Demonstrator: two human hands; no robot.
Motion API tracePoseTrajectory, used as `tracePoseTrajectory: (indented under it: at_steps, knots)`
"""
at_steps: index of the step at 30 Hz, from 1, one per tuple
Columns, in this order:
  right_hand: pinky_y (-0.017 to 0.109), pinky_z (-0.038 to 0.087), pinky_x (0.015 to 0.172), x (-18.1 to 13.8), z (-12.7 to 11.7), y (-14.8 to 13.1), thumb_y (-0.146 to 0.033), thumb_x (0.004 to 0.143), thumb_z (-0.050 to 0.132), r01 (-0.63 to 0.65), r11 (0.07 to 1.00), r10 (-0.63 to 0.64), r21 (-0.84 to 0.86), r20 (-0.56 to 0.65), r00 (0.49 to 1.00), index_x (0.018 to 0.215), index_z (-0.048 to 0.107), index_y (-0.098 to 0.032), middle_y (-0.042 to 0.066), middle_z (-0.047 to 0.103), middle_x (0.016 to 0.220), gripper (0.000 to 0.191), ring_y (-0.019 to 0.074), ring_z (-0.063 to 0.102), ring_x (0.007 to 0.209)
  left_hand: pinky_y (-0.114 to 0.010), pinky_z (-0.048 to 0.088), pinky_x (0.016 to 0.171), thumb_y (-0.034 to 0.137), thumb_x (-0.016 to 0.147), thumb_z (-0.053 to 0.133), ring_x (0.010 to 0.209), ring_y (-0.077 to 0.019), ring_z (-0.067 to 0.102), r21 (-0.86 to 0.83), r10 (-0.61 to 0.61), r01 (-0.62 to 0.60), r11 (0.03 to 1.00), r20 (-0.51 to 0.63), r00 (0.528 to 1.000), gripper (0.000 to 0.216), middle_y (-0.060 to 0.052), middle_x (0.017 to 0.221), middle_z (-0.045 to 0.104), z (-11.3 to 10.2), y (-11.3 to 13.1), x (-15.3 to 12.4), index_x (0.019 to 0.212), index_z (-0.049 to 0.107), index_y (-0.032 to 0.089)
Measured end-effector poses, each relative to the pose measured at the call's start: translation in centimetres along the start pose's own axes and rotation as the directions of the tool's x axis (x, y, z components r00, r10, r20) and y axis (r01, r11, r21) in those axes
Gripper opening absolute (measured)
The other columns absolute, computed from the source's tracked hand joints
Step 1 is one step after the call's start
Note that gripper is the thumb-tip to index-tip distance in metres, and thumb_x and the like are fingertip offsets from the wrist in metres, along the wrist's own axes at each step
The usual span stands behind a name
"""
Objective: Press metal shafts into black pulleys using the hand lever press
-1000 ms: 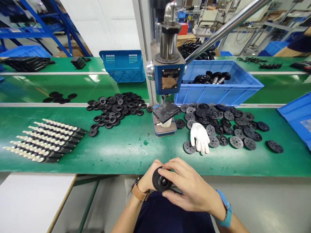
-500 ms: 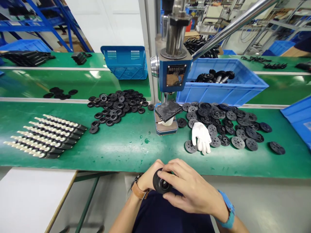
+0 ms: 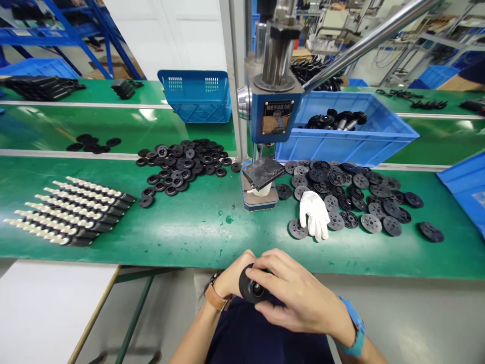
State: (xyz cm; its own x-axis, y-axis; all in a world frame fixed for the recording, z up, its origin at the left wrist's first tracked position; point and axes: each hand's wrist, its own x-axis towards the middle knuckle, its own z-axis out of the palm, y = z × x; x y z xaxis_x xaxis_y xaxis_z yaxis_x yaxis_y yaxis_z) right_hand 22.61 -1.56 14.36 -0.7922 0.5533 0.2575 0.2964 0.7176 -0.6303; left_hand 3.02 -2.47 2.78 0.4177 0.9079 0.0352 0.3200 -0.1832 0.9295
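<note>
A black round part [image 3: 248,292] with a flared rim and a bright metal centre is held low in front of my body, below the bench's front edge. My left hand [image 3: 235,275], with a brown watch strap at its wrist, is closed around it from the left, and most of its fingers are hidden. From the right, my right hand [image 3: 288,290] grips the same part, its thumb and fingertips on the rim. Whatever extends beneath the rim is covered by my hands.
A hand press [image 3: 275,114] stands mid-bench with a dark block [image 3: 262,172] on its base. Small black rings [image 3: 187,164] lie to its left, beside rows of black-and-white rods [image 3: 71,212]. On the right are black discs [image 3: 371,222], a white glove [image 3: 314,215] and a blue bin [image 3: 348,144].
Both hands keep the same grip on the black round part. The view has shifted very slightly.
</note>
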Motion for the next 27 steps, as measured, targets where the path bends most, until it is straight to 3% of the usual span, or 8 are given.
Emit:
tracePoseTrajectory:
  at_steps: [4,11,15,18,20,23,27]
  knots:
    - [0.043,0.055,0.093,0.0,0.0,0.0,-0.013,0.086,0.066,0.001,1.000,-0.001,0.001,-0.012,1.000,0.129,0.059,-0.018,0.011,0.066,0.115,0.043,0.0273,0.059,0.108,-0.034,0.057,0.072,0.044,0.065,0.081,0.065,-0.0235,0.064,0.007,-0.008,0.008,1.000,-0.008,1.000,0.022,0.001,0.062,0.066,0.0,0.2,-0.1,0.065,0.068,0.027]
    - [0.044,0.055,0.093,-0.3,0.3,0.2,-0.013,0.087,0.065,-0.008,1.000,0.009,0.030,-0.027,1.000,0.131,0.059,-0.020,0.011,0.066,0.115,0.045,0.0276,0.059,0.108,-0.033,0.057,0.069,0.046,0.072,0.076,0.062,-0.0220,0.065,-0.011,0.082,-0.083,0.996,-0.057,0.995,0.024,0.001,0.061,0.064,-0.2,0.5,-0.2,0.065,0.066,0.025]
    - [0.046,0.055,0.099,-0.9,-0.1,1.1,-0.033,0.095,0.068,-0.034,0.992,0.039,0.125,-0.039,0.998,0.146,0.050,-0.021,0.014,0.062,0.129,0.055,0.0285,0.059,0.117,-0.035,0.058,0.073,0.039,0.070,0.078,0.067,-0.0233,0.067,-0.065,0.074,-0.075,0.995,-0.013,0.997,0.018,-0.002,0.070,0.071,-0.2,0.9,0.2,0.071,0.071,0.022]
    - [0.048,0.054,0.104,-0.9,-0.1,1.6,-0.056,0.101,0.056,-0.062,0.985,0.087,0.163,-0.150,0.985,0.151,0.046,-0.020,0.017,0.058,0.139,0.062,0.0305,0.057,0.127,-0.036,0.060,0.074,0.033,0.071,0.078,0.070,-0.0248,0.069,-0.159,-0.013,0.025,0.987,0.077,0.997,0.015,-0.004,0.073,0.074,-0.1,2.1,0.7,0.078,0.075,0.019]
    - [0.051,0.052,0.108,-0.6,0.4,1.9,-0.064,0.103,0.044,-0.061,0.988,0.089,0.142,-0.196,0.977,0.149,0.049,-0.018,0.019,0.058,0.142,0.065,0.0318,0.056,0.132,-0.039,0.061,0.081,0.031,0.070,0.078,0.083,-0.0293,0.072,-0.180,-0.070,0.076,0.981,0.039,0.997,0.024,-0.007,0.084,0.077,0.2,3.0,1.0,0.091,0.078,0.018]
    - [0.054,0.046,0.116,0.0,1.8,2.2,-0.064,0.106,0.029,-0.043,0.993,0.061,0.107,-0.163,0.985,0.148,0.051,-0.012,0.021,0.058,0.147,0.070,0.0319,0.053,0.139,-0.043,0.059,0.094,0.029,0.077,0.070,0.104,-0.0334,0.071,-0.153,-0.076,0.072,0.986,-0.020,0.997,0.038,-0.010,0.107,0.078,0.9,3.7,1.2,0.112,0.076,0.019]
    - [0.052,0.048,0.116,0.5,3.9,2.8,-0.056,0.109,0.026,-0.042,0.994,0.058,0.103,-0.155,0.986,0.143,0.057,-0.009,0.020,0.063,0.144,0.066,0.0308,0.058,0.137,-0.045,0.057,0.096,0.022,0.080,0.061,0.107,-0.0321,0.069,-0.024,-0.070,0.071,0.997,0.037,0.997,0.034,-0.011,0.115,0.076,1.9,3.0,0.7,0.111,0.074,0.019]
